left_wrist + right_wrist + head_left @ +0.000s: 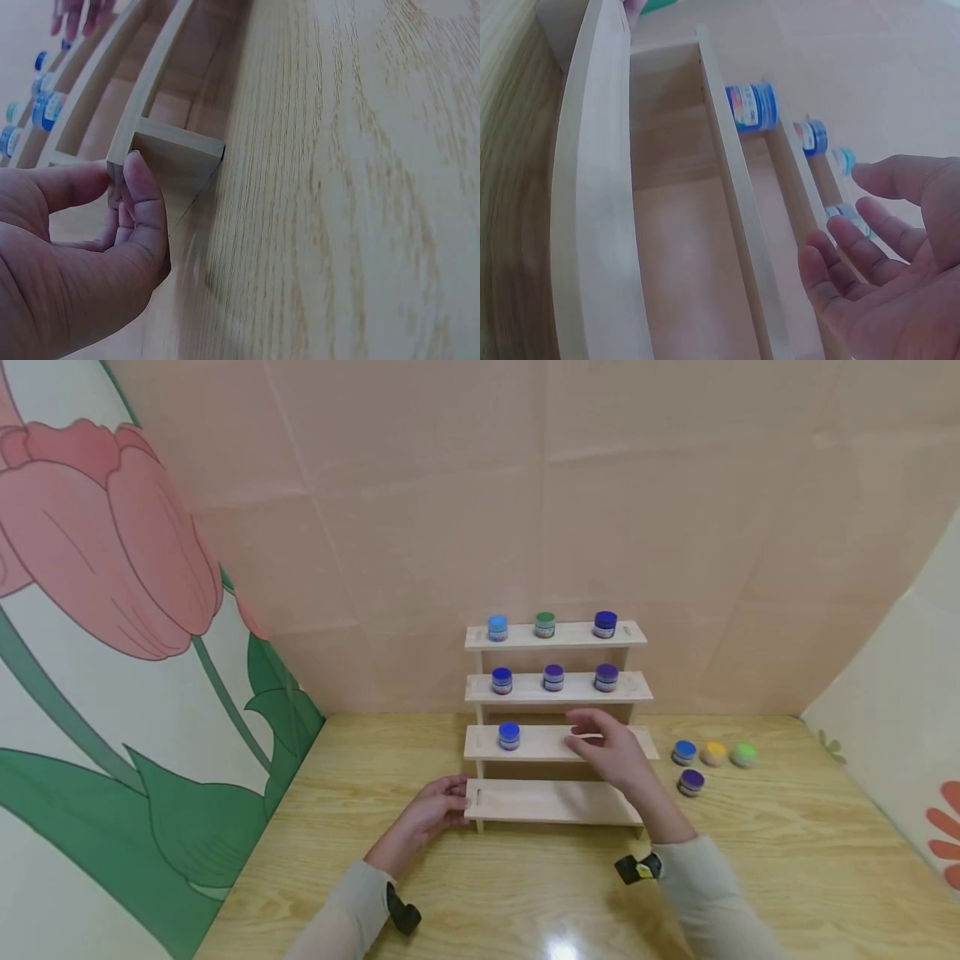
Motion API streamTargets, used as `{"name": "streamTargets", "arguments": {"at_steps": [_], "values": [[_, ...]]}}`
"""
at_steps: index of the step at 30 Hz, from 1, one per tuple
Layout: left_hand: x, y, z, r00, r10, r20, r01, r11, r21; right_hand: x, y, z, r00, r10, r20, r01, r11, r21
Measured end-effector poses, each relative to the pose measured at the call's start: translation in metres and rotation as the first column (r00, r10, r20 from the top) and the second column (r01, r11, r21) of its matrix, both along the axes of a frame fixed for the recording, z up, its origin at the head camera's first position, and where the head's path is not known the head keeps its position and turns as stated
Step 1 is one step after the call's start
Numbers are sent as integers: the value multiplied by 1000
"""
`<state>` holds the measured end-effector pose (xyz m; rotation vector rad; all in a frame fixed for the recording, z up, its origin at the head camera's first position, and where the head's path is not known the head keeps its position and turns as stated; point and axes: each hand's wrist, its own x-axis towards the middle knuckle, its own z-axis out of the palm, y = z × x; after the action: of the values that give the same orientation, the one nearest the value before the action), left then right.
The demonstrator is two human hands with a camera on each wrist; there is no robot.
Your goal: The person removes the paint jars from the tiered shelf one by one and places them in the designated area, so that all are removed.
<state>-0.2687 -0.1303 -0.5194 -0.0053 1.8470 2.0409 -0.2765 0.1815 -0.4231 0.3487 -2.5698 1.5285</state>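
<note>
A tiered wooden display shelf (558, 802) with stepped boards stands on the table. My left hand (435, 810) pinches the left end of its lowest board; the left wrist view shows thumb (75, 186) and fingers on either side of the board's end. My right hand (611, 750) is over the second board from the bottom, to the right of a blue-lidded paint jar (509, 736). Its thumb and fingers are apart and bent, and the right wrist view shows nothing between them. Several paint jars (553, 677) stand on the upper two boards.
On the table (780, 860) to the right of the shelf are a blue-lidded jar (684, 752), a yellow jar (714, 753), a light green jar (744, 755) and a dark purple jar (691, 782). A pinkish sheet (420, 527) covers the wall behind.
</note>
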Motion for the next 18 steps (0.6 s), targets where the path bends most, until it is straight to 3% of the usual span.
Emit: {"name": "streamTargets", "arguments": {"at_steps": [18], "values": [[-1, -1, 2, 1000, -3, 13, 3, 1000, -13, -12, -37, -6, 998, 59, -2, -59, 997, -40]]}}
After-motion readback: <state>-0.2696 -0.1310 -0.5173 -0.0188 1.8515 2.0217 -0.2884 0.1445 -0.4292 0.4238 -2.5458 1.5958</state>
